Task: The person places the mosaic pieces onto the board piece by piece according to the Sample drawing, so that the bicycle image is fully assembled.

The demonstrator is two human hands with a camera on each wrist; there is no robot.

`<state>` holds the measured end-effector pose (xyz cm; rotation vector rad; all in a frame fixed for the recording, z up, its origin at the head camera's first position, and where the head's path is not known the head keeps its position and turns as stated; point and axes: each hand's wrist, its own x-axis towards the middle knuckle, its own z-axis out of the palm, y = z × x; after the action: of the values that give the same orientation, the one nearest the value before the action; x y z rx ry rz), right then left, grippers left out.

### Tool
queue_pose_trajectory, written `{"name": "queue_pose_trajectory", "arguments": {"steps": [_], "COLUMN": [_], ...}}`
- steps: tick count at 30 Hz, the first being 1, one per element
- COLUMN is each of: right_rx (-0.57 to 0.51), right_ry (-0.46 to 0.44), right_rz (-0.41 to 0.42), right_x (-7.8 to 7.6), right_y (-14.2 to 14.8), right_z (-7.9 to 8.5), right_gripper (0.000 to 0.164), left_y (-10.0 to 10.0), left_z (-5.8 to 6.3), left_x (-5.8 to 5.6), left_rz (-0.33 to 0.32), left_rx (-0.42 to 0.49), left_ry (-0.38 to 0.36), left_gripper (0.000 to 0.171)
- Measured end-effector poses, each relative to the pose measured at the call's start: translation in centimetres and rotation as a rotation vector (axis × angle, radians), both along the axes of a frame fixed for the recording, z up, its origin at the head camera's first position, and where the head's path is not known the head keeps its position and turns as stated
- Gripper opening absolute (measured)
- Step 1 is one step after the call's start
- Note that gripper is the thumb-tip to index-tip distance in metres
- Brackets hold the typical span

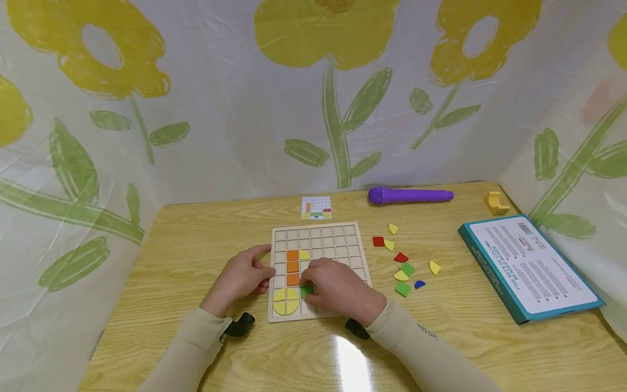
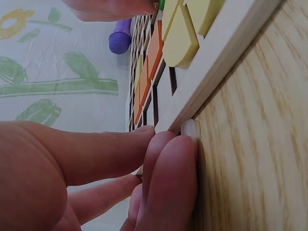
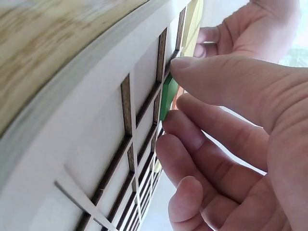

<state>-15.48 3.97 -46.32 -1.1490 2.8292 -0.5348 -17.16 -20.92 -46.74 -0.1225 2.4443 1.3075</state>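
Observation:
A wooden grid board (image 1: 340, 250) lies on the table. My left hand (image 1: 242, 275) grips its left edge, thumb on top and curled fingers against the side, as the left wrist view shows. Over the lower part of the board, my right hand (image 1: 338, 286) pinches a green square tile (image 3: 167, 96) with thumb and fingertips, at a cell right of the yellow pieces. Three orange squares (image 1: 292, 267) stand in a column, and a yellow quarter-circle (image 1: 305, 254) sits beside the top one. Yellow quarter-circles (image 1: 286, 301) form a round shape at the lower left. The right hand hides several cells.
Loose tiles lie right of the board, among them a red square (image 1: 379, 241), a green tile (image 1: 403, 288) and a blue piece (image 1: 419, 284). A pattern card (image 1: 316, 208) and purple microphone (image 1: 411, 195) lie behind. Farther right are a teal-and-white box (image 1: 534, 267) and a yellow block (image 1: 497, 203).

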Motion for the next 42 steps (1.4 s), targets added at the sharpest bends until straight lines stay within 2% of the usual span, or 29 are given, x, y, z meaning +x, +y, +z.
{"name": "queue_pose_trajectory", "arguments": {"steps": [6, 10, 12, 19, 30, 37, 42], "right_rx": [-0.002, -0.032, -0.045, -0.009, 0.035, 0.033, 0.033], "right_ry": [-0.023, -0.061, -0.070, 0.000, -0.009, 0.011, -0.014], "right_rz": [-0.019, -0.065, -0.089, -0.155, -0.342, -0.387, -0.412], "right_x": [0.0, 0.2, 0.3, 1.6, 3.7, 4.0, 4.0], "right_y": [0.1, 1.1, 2.1, 7.1, 14.6, 17.0, 17.6], "right_z": [0.2, 0.8, 0.8, 0.4, 0.3, 0.3, 0.4], "right_gripper": [0.013, 0.013, 0.014, 0.017, 0.017, 0.018, 0.018], "left_y": [0.0, -0.1, 0.0, 0.0, 0.1, 0.2, 0.2], "left_z": [0.0, 0.0, 0.0, 0.1, 0.1, 0.2, 0.1], "left_x": [0.0, 0.0, 0.0, 0.0, 0.1, 0.1, 0.1], "left_rz": [-0.001, -0.003, -0.005, -0.007, 0.001, 0.007, 0.010], "left_rx": [-0.012, -0.011, -0.007, 0.001, 0.004, -0.001, -0.016], "left_ry": [0.002, 0.003, 0.003, 0.002, -0.001, 0.001, 0.000], "left_gripper": [0.068, 0.069, 0.069, 0.069, 0.069, 0.069, 0.069]}}
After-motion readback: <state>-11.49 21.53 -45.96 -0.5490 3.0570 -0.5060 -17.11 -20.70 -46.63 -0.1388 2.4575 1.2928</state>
